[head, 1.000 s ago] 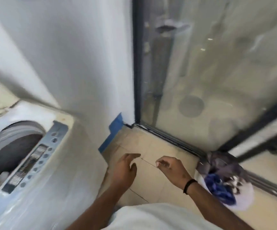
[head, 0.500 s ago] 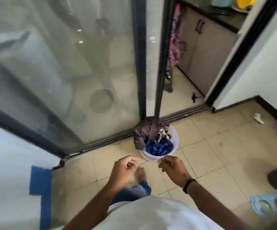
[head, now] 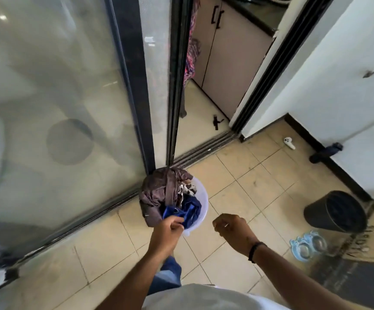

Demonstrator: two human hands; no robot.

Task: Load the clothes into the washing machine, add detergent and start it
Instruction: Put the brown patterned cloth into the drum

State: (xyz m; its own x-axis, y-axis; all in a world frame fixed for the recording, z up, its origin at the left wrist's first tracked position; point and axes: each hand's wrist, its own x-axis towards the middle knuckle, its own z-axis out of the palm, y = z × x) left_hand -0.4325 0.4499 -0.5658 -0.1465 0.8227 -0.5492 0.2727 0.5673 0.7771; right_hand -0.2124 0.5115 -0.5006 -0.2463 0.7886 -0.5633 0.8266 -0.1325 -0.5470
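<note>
A white plastic tub (head: pixel 204 203) stands on the tiled floor against the sliding door's track. It is heaped with clothes: a brown garment (head: pixel 159 191) on the left, a blue garment (head: pixel 191 209) at the front, and a black-and-white patterned piece (head: pixel 188 189) behind. My left hand (head: pixel 166 231) is at the tub's near rim, its fingers closed on the edge of the blue garment. My right hand (head: pixel 230 229) hovers just right of the tub, fingers curled, holding nothing. The washing machine is out of view.
A glass sliding door (head: pixel 58 108) fills the left. Through the opening there is a cupboard (head: pixel 233 63). A black bin (head: pixel 336 211) stands at the right by the white wall, with a blue pet bowl (head: pixel 307 245) in front of it and a small white object (head: pixel 289 143) farther back.
The view has swung right, away from the washing machine, to the tub of clothes. Both hands have come forward, and my left hand has closed on the blue garment.
</note>
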